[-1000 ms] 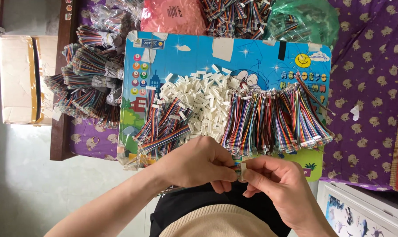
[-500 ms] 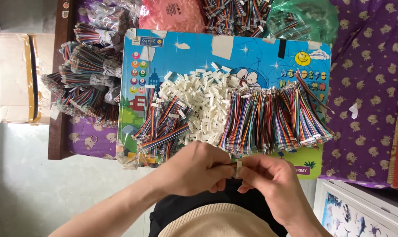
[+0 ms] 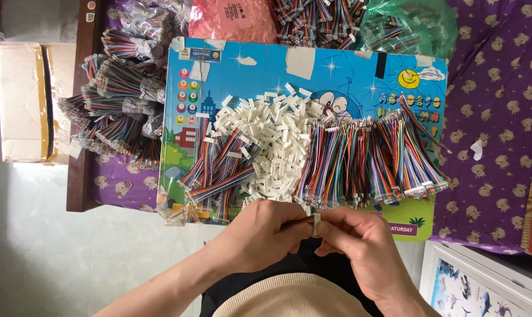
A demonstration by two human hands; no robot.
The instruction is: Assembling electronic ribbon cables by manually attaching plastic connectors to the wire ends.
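1. Fingertips of both hands are pressed together over the work, so most of what is gripped is hidden; only a short stretch of dark wire bundle (image 3: 298, 222) and a small white connector (image 3: 316, 223) are seen between them.
2. Whether the wires are already seated in the connector cannot be told.
3. The left hand (image 3: 260, 235) is curled, with the forearm running down to the lower left, and is pinched shut on the wire bundle.
4. The right hand (image 3: 360, 243) is bent in from the lower right, its thumb and forefinger clamped on the white connector; its wrist is cut off at the bottom edge.
5. The two hands are held touching, just below the near edge of a colourful cartoon board (image 3: 348, 70).
6. A heap of white connectors (image 3: 272, 141) is seen on the board just above the left hand.
7. A row of multicoloured ribbon cables (image 3: 371, 158) is laid above the right hand, and a looser pile of cables (image 3: 216, 176) is seen up and left of the left hand.
8. Bundled cables (image 3: 119, 105) are stacked well off to the far left, partly blurred.
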